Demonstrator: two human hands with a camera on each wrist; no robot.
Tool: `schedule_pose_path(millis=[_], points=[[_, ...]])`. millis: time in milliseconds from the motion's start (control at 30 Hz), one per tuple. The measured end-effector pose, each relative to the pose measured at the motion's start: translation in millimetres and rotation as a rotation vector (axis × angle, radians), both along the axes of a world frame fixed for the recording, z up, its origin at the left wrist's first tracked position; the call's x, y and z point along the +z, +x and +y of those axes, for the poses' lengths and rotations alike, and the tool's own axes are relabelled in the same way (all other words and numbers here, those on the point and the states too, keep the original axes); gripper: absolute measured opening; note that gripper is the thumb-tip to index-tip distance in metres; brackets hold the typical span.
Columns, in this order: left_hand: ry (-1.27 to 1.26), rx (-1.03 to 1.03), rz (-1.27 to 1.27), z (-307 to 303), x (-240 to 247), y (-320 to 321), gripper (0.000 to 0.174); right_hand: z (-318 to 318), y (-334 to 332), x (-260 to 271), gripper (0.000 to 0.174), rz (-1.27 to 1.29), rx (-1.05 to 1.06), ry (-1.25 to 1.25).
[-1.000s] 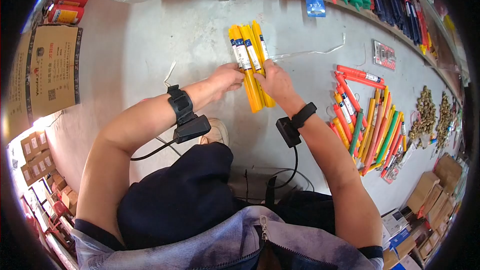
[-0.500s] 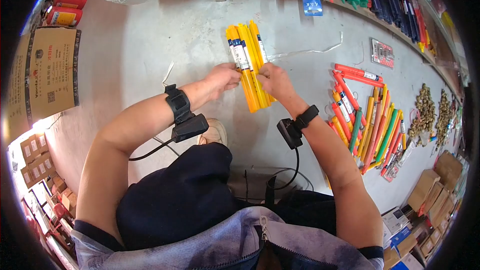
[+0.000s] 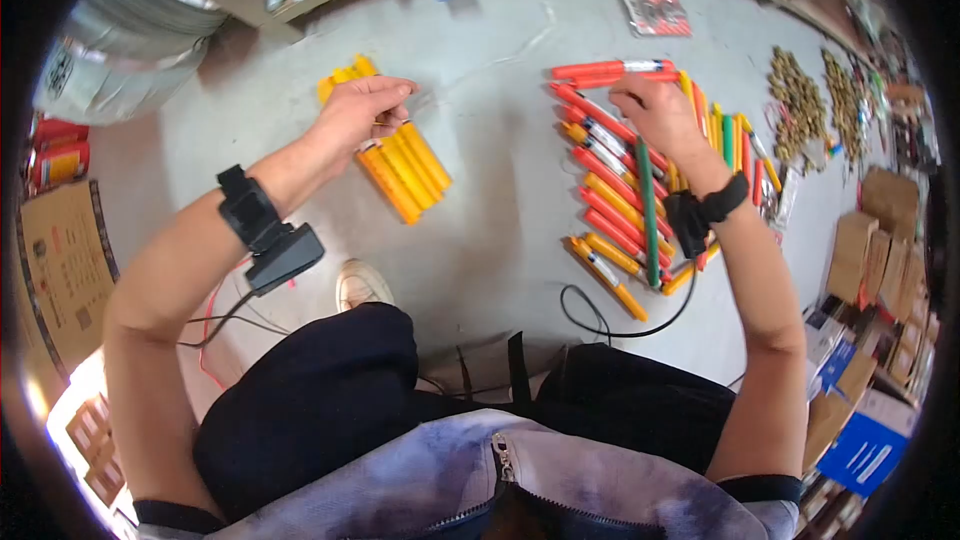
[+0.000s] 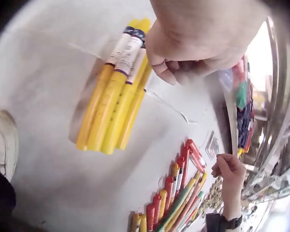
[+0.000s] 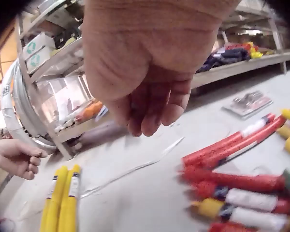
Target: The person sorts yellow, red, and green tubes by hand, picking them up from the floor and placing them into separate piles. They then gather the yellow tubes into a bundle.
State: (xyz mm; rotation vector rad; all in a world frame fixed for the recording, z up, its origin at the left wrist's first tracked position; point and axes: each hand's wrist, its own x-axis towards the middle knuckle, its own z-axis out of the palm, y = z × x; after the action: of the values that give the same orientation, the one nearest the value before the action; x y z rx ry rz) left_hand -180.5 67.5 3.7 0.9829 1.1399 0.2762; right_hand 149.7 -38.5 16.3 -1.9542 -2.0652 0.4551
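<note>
A bundle of yellow tubes (image 4: 111, 106) with white-and-blue labels lies side by side on the floor. In the head view my left hand (image 3: 365, 110) is over the tubes, hiding their labelled middle; its fingers are loosely bent, with nothing seen between them. To the right, my right hand (image 3: 660, 115) hangs above the far end of a spread of red, yellow and green tubes. Its fingers (image 5: 154, 108) curl loosely around nothing in the right wrist view, over bare floor and beside red tubes (image 5: 232, 145). A green tube (image 3: 645, 210) lies across several others there.
A thin white strip (image 5: 135, 169) trails over the floor between the two groups. Farther back are a blister pack (image 3: 655, 14) and a low shelf with coloured goods. Brass-coloured fittings (image 3: 795, 105) lie at right. Cardboard boxes (image 3: 60, 280) stand at left.
My right hand has left the yellow bundle and moved right, over the mixed tubes. The left hand has shifted across the top of the bundle. The head view has turned right.
</note>
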Motion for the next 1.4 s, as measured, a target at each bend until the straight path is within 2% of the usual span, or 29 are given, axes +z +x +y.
schedule_pose_path(millis=[33,100,167,233,300,367,433,500,533,600,667,800,900,967,1000,1067,1100,1167,1200,1267,1333,1400], points=[[0.003,-0.029,-0.004,1.4,10.7,11.0,0.017,-13.8,19.7,6.7,0.013,-0.051,-0.007,-0.061],[0.03,-0.244,0.027,0.4,27.0,34.2,0.017,-46.1,53.9,10.7,0.011,-0.123,-0.029,-0.108],[0.037,-0.372,0.077,-9.6,40.8,57.2,0.02,-81.1,75.7,10.5,0.011,-0.185,-0.052,-0.166],[0.046,-0.494,0.129,-26.5,46.2,80.6,0.023,-113.1,90.2,8.9,0.014,-0.228,0.012,-0.26],[-0.051,-0.67,0.252,-46.1,46.5,105.1,0.026,-137.8,98.3,-1.7,0.02,-0.26,-0.02,-0.344],[-0.114,-0.716,0.244,-68.6,27.7,120.4,0.025,-158.1,95.9,-9.6,0.025,-0.322,-0.043,-0.547],[-0.063,-0.779,0.159,-94.5,12.3,126.0,0.023,-180.7,94.9,-23.8,0.026,-0.313,-0.093,-0.592],[-0.085,-0.774,0.081,-109.5,-3.8,125.7,0.021,-204.1,94.2,-44.3,0.029,-0.048,-0.152,-0.467],[-0.178,-0.798,0.106,-112.7,-13.1,125.4,0.022,-214.5,93.2,-53.6,0.032,-0.032,-0.124,-0.443],[-0.269,-0.82,0.133,-117.6,-28.9,127.6,0.023,-219.2,74.8,-48.7,0.032,-0.082,-0.201,-0.521],[-0.403,-0.747,0.292,-122.5,-39.8,133.4,0.025,-220.4,59.5,-50.1,0.037,-0.144,-0.293,-0.628],[-0.384,-0.728,0.247,-129.6,-45.9,151.5,0.025,-217.3,51.3,-63.1,0.043,-0.195,-0.32,-0.629],[-0.36,-0.695,0.194,-129.0,-38.0,165.4,0.025,-214.5,60.4,-70.0,0.04,-0.1,-0.234,-0.622],[-0.36,-0.739,0.142,-124.6,-34.1,173.6,0.028,-211.2,63.9,-63.0,0.026,0.808,-0.421,-0.829],[-0.362,-0.733,0.142,-122.1,-32.1,177.0,0.028,-210.2,62.7,-59.4,0.026,0.806,-0.416,-0.833],[-0.32,-0.747,0.028,-116.7,-30.4,180.9,0.032,-204.2,51.1,-44.8,0.017,1.222,-0.462,-0.903],[-0.317,-0.74,0.031,-116.0,-29.0,183.1,0.032,-202.0,46.9,-43.2,0.017,1.222,-0.453,-0.904],[-0.276,-0.615,-0.069,-115.8,-21.3,189.2,0.033,-193.8,35.3,-36.2,0.018,1.505,-0.278,-0.893],[-0.269,-0.61,-0.065,-113.8,-16.9,192.0,0.033,-190.2,31.2,-28.5,0.019,1.522,-0.274,-0.913],[-0.463,-0.494,-0.306,-108.9,-6.8,197.0,0.033,-182.5,25.5,-24.6,0.022,1.535,-0.209,-0.93],[-0.441,-0.52,-0.341,-98.3,-8.8,200.5,0.033,-177.0,20.0,-19.2,0.025,1.545,-0.156,-0.943],[-0.362,-0.531,-0.362,-94.1,-11.2,201.8,0.032,-169.2,12.6,-11.1,0.038,1.562,-0.22,-0.929]])
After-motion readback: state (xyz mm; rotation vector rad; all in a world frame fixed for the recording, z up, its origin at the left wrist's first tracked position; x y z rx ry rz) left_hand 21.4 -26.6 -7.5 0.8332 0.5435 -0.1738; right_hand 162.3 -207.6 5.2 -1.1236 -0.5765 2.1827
